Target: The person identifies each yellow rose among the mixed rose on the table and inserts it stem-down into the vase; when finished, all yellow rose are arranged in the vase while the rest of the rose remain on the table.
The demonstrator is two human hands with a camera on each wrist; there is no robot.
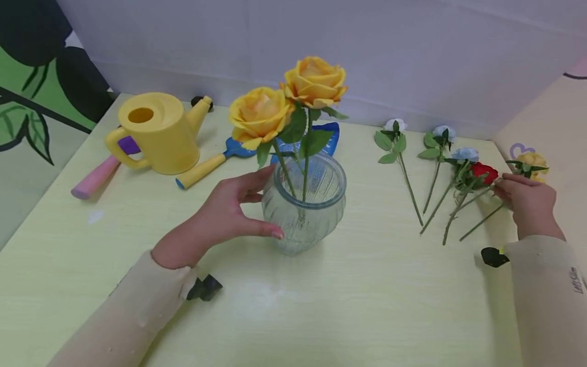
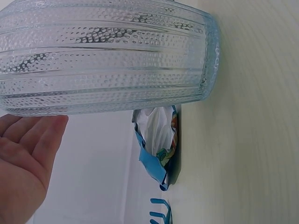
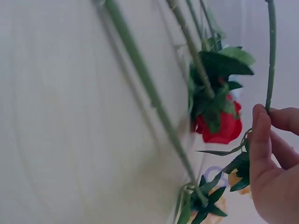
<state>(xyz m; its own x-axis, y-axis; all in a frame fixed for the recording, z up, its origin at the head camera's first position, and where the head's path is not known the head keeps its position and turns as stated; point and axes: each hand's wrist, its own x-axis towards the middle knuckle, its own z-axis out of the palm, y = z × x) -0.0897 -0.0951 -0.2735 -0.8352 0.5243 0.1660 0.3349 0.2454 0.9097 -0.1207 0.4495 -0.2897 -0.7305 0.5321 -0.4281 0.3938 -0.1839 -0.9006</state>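
A ribbed clear glass vase (image 1: 302,214) (image 2: 107,60) stands mid-table with two yellow roses (image 1: 259,114) in it. My left hand (image 1: 269,204) grips the vase's left side, thumb in front and fingers behind; its palm (image 2: 28,158) shows in the left wrist view. At the far right my right hand (image 1: 502,186) (image 3: 266,116) pinches a thin green flower stem (image 3: 269,56) beside a red rose (image 1: 485,172) (image 3: 219,128). I cannot tell which bloom that stem carries. A yellow rose (image 1: 532,160) lies just beyond the hand.
White (image 1: 395,124) and pale blue (image 1: 444,132) roses lie in a row left of the red one. A yellow watering can (image 1: 158,132), a pink-handled tool (image 1: 96,177) and a blue trowel (image 1: 206,168) sit back left. A blue packet (image 2: 156,144) lies behind the vase. Walls close the back and right.
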